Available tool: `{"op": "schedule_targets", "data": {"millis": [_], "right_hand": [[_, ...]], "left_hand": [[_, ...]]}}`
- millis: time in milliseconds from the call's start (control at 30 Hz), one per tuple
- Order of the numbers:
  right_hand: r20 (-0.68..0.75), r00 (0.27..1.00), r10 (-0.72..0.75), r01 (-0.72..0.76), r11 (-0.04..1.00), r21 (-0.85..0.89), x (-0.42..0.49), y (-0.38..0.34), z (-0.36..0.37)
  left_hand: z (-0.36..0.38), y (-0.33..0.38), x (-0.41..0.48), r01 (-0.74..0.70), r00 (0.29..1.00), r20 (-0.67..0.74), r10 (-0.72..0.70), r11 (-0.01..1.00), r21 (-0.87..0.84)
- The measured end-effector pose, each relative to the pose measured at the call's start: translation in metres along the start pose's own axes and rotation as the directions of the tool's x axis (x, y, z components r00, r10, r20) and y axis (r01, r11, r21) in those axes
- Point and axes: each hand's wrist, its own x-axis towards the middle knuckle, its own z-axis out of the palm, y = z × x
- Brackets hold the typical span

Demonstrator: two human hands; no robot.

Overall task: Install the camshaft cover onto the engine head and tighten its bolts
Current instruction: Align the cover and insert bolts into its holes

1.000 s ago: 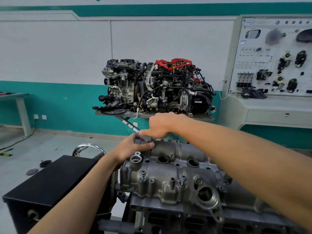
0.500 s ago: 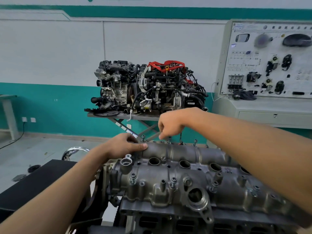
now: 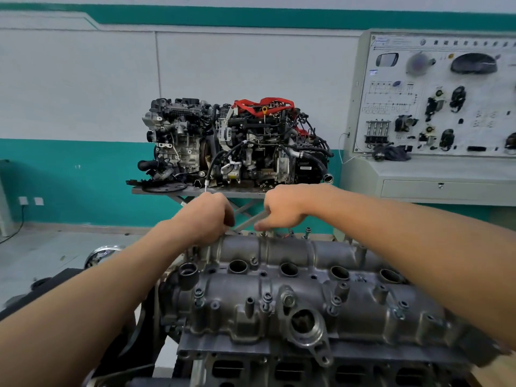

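Your left hand (image 3: 206, 216) curls knuckles-up over the far left corner of the camshaft cover (image 3: 279, 277), which lies just below both hands and towards you. Your right hand (image 3: 282, 210), close beside it, aims curled fingertips at the cover's far edge. Whether either hand pinches anything cannot be told.
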Motion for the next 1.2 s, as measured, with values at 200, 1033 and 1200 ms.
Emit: {"op": "schedule_targets", "data": {"millis": [200, 1033, 1200], "right_hand": [[-0.054, 0.988, -0.146, 0.149, 0.988, 0.050, -0.011, 0.005, 0.013], [0.083, 0.994, 0.075, -0.069, 0.995, -0.070, -0.041, 0.047, 0.029], [-0.054, 0.979, 0.196, -0.197, 0.980, -0.011, -0.043, 0.045, 0.039]], "left_hand": [[-0.009, 0.033, 0.012, -0.126, 0.973, 0.201, 0.114, 0.991, 0.052], [0.009, 0.073, 0.039, -0.101, 0.989, 0.133, 0.071, 0.966, 0.239], [0.003, 0.081, 0.035, -0.192, 0.960, 0.242, 0.137, 0.956, 0.221]]}}
